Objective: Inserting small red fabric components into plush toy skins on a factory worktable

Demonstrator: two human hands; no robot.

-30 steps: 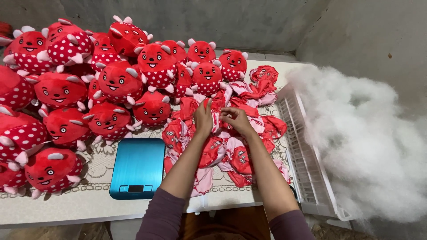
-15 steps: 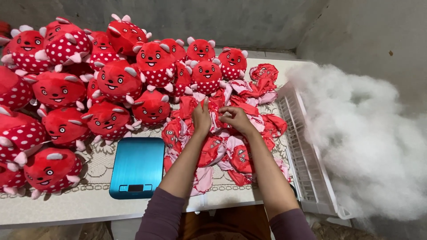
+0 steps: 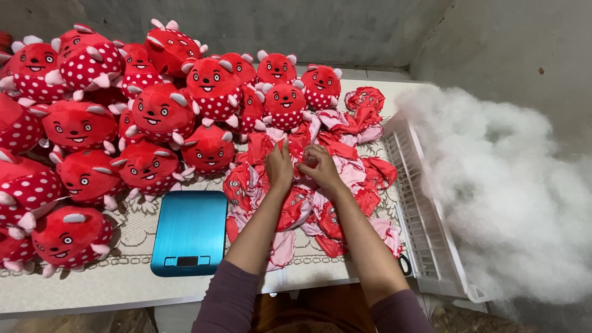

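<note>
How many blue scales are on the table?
1. The blue scale lies near the table front edge, left of the person's left arm; toy piles might hide others.

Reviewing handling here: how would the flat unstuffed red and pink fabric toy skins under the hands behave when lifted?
The unstuffed red and pink fabric toy skins lie crumpled and flat, so probably floppy and light. Both hands, left hand and right hand, press into the pile, which suggests it would bunch and snag rather than slide or roll.

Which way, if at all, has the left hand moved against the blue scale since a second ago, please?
No. The left hand stays on the unstuffed red skins, up and right of the scale.
</note>
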